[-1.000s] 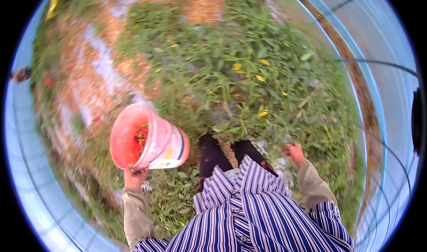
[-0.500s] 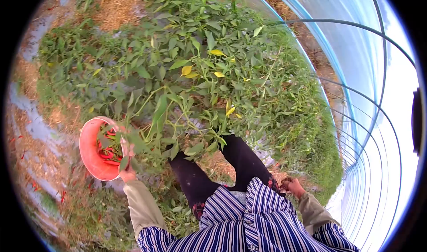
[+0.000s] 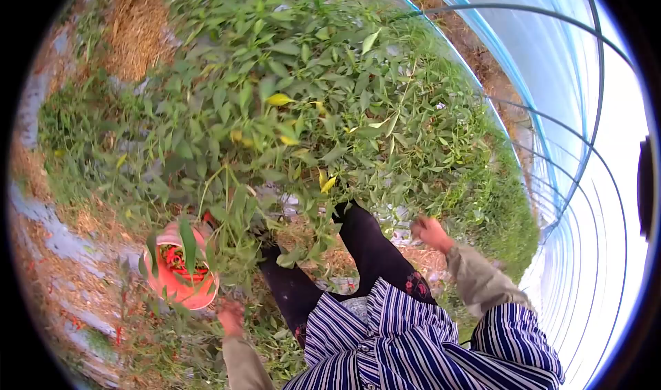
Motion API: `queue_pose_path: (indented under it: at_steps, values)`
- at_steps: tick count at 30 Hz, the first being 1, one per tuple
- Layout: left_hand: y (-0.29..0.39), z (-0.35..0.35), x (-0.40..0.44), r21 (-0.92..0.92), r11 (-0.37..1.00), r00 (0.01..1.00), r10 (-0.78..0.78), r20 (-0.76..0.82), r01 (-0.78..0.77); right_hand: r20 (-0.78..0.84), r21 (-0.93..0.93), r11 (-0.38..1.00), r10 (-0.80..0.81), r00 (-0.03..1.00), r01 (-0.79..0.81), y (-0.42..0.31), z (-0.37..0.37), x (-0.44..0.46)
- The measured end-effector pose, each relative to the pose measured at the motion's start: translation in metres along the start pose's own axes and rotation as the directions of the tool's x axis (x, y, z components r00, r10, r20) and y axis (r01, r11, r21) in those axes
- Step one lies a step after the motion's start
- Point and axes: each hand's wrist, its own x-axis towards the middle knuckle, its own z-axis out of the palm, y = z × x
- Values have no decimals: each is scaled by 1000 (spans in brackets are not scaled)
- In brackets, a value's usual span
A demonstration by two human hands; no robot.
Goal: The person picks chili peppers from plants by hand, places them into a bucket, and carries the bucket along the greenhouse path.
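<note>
Two hands in view: your left hand (image 3: 231, 315) hangs just beside the pink bucket (image 3: 165, 287), seemingly clear of its rim, and your right hand (image 3: 432, 233) floats out past your right leg (image 3: 365, 242), near the green plants (image 3: 289, 66). Those left fingers are blurred; you show nothing in them, but how far they open, I can't tell. Right fingers look loosely curled, nothing visible in them either, and the blur hides the exact gap.

The bucket sits at the left edge of the foliage, mouth up, which probably keeps the red peppers (image 3: 177, 258) from spilling; its base is hidden, so whether it stands level is anyone's guess. A long leaf (image 3: 187, 245) dangles in front of its mouth. It looks parked near your left side to stay within reach while both hands go free.

And here's the change! Half a second ago your left hand has that rim; now there's a gap, and the bucket looks smaller and lower down. Your right hand, beside your hip then, is out further forward, and your view swings a little, too.
</note>
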Motion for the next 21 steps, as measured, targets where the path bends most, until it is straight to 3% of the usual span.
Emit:
queue_pose_path:
  at_steps: [1,3,5,7,8,10,11,13,14,15,16,18,20,21]
  values:
    - [0,7,-16,236,966,994,-92,-63,104,-17,-15,999,-41,999,41,-28,-9,23]
    - [-32,32,-30,276,948,987,144,66,-157,-61,-211,963,-182,981,166,-67,-34,78]
    - [-23,81,-65,532,733,889,227,397,-424,-135,-305,906,-347,928,295,-88,-63,148]
    - [24,167,-121,640,688,894,29,446,-342,-264,-299,895,-409,873,329,-131,-97,205]
    - [48,210,-144,658,670,899,31,436,-343,-304,-430,844,-469,830,320,-142,-118,245]
    - [92,287,-177,632,646,807,-42,589,-428,-428,-454,820,-544,722,348,-186,-163,298]
    - [112,314,-180,649,631,815,-45,578,-425,-502,-480,823,-541,675,303,-208,-182,318]
    - [148,358,-175,612,516,721,15,693,-599,-559,-478,825,-551,619,303,-254,-220,348]
    - [165,379,-166,628,501,729,9,684,-596,-575,-478,821,-561,596,312,-274,-235,366]
    - [183,393,-157,618,388,698,104,708,-684,-590,-476,820,-565,577,317,-290,-242,378]
    - [198,409,-151,602,260,650,187,736,-755,-538,-446,817,-571,620,366,-305,-247,376]
    - [221,452,-141,640,250,685,203,699,-727,-489,-389,824,-564,666,412,-304,-242,402]
    - [237,504,-135,675,251,720,226,656,-694,-290,-412,857,-445,847,309,-280,-217,440]
    - [240,535,-135,611,152,628,238,741,-777,-162,-497,827,-384,909,261,-262,-206,440]
